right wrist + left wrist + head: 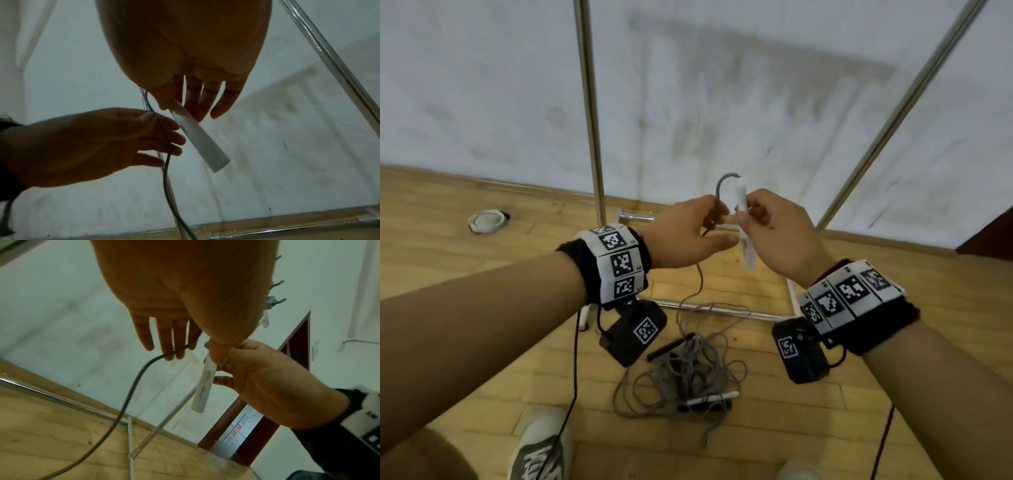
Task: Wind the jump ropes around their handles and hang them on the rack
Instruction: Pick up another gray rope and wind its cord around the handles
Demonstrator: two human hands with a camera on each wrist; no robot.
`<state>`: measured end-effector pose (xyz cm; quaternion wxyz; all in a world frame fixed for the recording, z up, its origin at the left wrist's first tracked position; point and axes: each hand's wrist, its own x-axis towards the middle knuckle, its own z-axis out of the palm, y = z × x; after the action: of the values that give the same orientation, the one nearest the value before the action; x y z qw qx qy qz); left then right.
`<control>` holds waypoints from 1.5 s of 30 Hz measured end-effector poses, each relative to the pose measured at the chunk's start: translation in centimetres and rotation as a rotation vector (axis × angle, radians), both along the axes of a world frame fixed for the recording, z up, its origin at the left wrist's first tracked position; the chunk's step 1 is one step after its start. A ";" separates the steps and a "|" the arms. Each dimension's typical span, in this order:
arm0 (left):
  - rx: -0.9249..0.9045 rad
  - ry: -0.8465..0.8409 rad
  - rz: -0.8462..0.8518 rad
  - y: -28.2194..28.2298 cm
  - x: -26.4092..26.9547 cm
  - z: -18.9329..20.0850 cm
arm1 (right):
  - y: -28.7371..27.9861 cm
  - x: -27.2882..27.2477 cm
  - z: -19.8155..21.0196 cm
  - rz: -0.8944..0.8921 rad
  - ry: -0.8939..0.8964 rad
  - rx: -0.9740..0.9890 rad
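My right hand (753, 214) pinches a white jump-rope handle (743, 222) near its top, between thumb and fingers, and holds it nearly upright at chest height. A grey rope (723, 180) arcs out of the handle's top end. My left hand (705, 222) pinches this rope just left of the handle, thumb against fingers. From there the rope drops to a tangled pile of ropes (688, 370) on the floor. A black handle (671, 346) and a black-and-white handle (710, 399) lie in the pile. The white handle (197, 141) bears no turns of rope.
The rack's metal poles (590, 102) (900, 113) rise in front of the white wall, and its base bar (722, 310) lies on the wooden floor. Several hooks (276, 283) show high up. A round white object (486, 221) sits on the floor at left. My shoe (541, 448) stands near the pile.
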<state>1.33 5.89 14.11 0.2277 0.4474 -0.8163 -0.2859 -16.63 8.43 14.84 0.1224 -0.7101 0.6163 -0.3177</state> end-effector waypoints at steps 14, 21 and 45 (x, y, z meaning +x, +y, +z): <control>0.114 -0.113 -0.076 0.7 2.8 -1.3 | 0.9 -3.3 4.4 -0.126 -0.498 -0.158; 0.171 -0.291 -0.110 0.5 4.6 -3.3 | 0.6 -6.4 5.0 -0.207 -0.829 -0.120; -0.054 -0.033 -0.083 -1.0 0.7 0.0 | 1.5 -2.5 -0.1 0.196 0.093 -0.001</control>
<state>2.02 4.89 14.10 0.2141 0.4114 -0.8452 -0.2657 -19.11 9.94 14.71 0.1236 -0.7810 0.5489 -0.2711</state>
